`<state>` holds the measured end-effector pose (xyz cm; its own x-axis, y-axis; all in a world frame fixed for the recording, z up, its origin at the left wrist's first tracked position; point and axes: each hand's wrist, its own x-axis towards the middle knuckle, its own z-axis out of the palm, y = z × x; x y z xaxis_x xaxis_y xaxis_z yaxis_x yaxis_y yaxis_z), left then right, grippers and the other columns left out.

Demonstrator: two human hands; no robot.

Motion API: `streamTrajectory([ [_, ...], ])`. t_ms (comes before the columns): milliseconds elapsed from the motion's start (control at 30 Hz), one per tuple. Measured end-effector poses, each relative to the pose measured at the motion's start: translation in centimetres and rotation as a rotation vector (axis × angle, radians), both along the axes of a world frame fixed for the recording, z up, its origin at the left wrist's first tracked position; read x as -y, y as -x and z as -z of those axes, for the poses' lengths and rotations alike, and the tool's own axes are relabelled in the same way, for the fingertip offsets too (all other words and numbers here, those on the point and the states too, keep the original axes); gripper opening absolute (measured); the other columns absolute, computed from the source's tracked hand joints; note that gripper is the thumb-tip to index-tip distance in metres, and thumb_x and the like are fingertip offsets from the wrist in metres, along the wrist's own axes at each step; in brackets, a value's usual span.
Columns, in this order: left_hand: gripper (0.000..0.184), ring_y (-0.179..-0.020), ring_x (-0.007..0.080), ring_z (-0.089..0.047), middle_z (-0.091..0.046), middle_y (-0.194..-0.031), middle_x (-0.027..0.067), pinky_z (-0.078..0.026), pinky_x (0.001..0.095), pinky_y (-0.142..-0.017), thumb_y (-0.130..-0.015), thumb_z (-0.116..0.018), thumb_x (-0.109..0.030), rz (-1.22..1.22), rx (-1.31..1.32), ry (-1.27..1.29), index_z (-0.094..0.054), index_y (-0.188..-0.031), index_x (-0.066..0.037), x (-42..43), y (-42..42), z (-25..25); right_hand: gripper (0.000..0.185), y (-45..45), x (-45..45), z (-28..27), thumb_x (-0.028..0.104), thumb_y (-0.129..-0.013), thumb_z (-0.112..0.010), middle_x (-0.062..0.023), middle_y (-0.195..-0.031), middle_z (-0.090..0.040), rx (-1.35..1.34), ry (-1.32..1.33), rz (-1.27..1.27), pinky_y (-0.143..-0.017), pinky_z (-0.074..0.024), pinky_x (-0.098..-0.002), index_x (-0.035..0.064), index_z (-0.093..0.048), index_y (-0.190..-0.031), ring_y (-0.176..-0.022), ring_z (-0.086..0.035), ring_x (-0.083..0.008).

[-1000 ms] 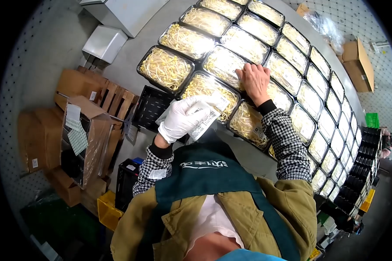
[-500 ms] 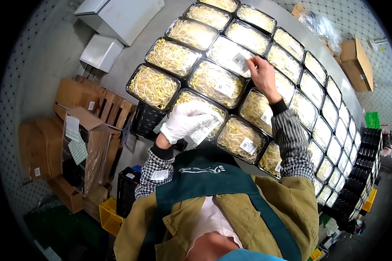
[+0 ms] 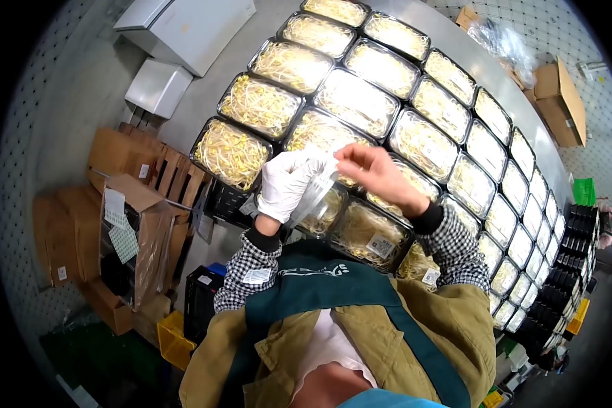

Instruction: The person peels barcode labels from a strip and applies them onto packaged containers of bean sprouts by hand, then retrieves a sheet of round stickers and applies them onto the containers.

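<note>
My left hand (image 3: 283, 185), in a white glove, is closed around a strip of printed labels (image 3: 313, 198) that hangs below its fingers. My bare right hand (image 3: 386, 180) meets the upper end of this strip, thumb and fingers pinched at its edge. Under and around both hands lie black trays of bean sprouts with clear tops. One sprout tray (image 3: 370, 238) just below my right hand carries a white label (image 3: 381, 245). Past my fingers sits another sprout tray (image 3: 357, 100), bright with glare. The strip and hands partly hide the trays beneath them.
Rows of sprout trays (image 3: 470, 182) cover much of the metal table (image 3: 449, 26). Black stacked trays (image 3: 570, 272) stand at the far right. Cardboard boxes (image 3: 139, 238) and a wooden pallet (image 3: 180, 170) are at left, with a yellow crate (image 3: 175, 338) below.
My right hand has left a labelled tray farther out and come back toward my left hand, reaching the label strip. My left hand still holds the strip.
</note>
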<state>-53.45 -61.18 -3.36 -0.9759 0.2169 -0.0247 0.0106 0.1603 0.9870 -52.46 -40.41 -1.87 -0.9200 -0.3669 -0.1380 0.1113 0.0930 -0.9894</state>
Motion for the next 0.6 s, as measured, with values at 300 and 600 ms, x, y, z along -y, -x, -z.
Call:
streamTrajectory([
  [300,0.012,-0.089,0.0115,-0.063,-0.067,-0.1,0.0056,-0.049,0.0228,-0.08,-0.084,-0.064,0.002,0.338,0.175,-0.212,-0.07,-0.094,-0.001,0.3,0.8,-2.0,0.024,15.9,-14.2,6.9,0.03,-0.087,-0.058,-0.0117,-0.078,-0.067,-0.525,-0.952,0.594,-0.071,-0.0451,-0.0421,0.0074,-0.065,-0.085,-0.077,-0.063,-0.0291],
  [600,0.012,-0.086,0.0136,-0.062,-0.065,-0.096,0.0061,-0.047,0.0246,-0.08,-0.087,-0.059,0.0,0.145,0.087,-0.176,-0.067,-0.097,0.0,-1.0,1.9,-2.2,0.035,12.0,-9.4,5.3,0.036,-0.094,-0.053,-0.0082,-0.075,-0.062,-0.282,-0.841,0.447,-0.062,-0.0447,-0.0352,0.0038,-0.058,-0.107,-0.069,-0.057,-0.0182],
])
